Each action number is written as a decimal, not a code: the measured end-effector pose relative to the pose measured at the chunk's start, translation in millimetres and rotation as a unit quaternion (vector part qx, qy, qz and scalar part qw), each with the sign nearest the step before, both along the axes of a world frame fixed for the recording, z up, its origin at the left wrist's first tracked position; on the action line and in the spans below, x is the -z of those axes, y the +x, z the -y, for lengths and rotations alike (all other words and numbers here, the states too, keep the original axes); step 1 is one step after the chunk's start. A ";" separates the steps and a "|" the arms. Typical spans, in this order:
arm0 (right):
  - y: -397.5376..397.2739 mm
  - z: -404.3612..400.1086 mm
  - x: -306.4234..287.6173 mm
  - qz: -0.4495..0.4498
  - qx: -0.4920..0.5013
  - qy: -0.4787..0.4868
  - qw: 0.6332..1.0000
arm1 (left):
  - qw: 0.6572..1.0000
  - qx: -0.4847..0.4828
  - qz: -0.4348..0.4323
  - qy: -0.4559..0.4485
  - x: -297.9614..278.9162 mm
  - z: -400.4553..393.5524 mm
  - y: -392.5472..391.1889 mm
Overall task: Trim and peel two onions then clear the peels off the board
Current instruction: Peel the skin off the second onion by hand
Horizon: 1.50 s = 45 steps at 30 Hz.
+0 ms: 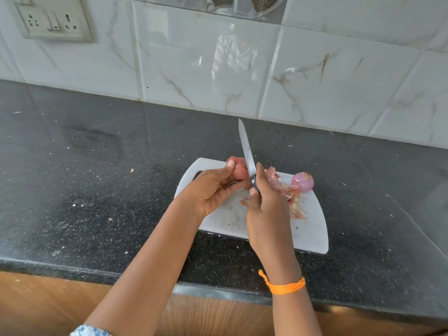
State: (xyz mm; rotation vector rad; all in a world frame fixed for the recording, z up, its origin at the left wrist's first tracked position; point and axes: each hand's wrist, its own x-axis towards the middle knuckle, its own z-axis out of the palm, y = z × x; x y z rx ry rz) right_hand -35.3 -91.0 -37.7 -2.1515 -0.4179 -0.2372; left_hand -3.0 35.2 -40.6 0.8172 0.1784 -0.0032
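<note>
Left hand (213,187) grips second onion (238,169) over board's (312,229) far-left corner; right hand (264,207) clasps knife (247,151), blade pointing away, just right of it (peeled onion (303,181) far-right).

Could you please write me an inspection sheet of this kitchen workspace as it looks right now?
Surface: black speckled counter with small scraps; a white cutting board lies on it.
Job's things: one onion held above the board; a peeled onion rests at the board's far right; the knife points away from the person.
Clutter: onion peels lie on the board beside the peeled onion.
Grippers: left hand holds the onion; right hand grips the knife handle.
Cables: nothing seen.
Surroundings: marbled wall tiles; socket panel at upper left; orange wrist thread.
</note>
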 end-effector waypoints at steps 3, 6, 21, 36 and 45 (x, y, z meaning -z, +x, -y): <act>-14.4 1.3 1.0 -0.011 0.002 -0.046 0.999 | 1.000 -0.029 -0.009 0.001 2.9 -0.6 3.1; -26.7 5.2 -0.5 -0.028 0.003 -0.072 0.997 | 0.999 -0.039 -0.015 0.004 4.3 -0.7 3.9; -26.9 10.2 -2.6 -0.028 -0.007 -0.059 0.998 | 0.999 -0.005 0.008 0.049 1.4 3.1 1.0; 0.6 28.0 -8.7 0.033 0.064 -0.151 0.986 | 0.997 -0.045 -0.040 -0.042 -2.1 1.6 4.3; 34.1 30.2 -5.3 0.028 0.065 -0.298 0.952 | 0.999 -0.028 -0.030 0.013 -3.2 1.6 2.8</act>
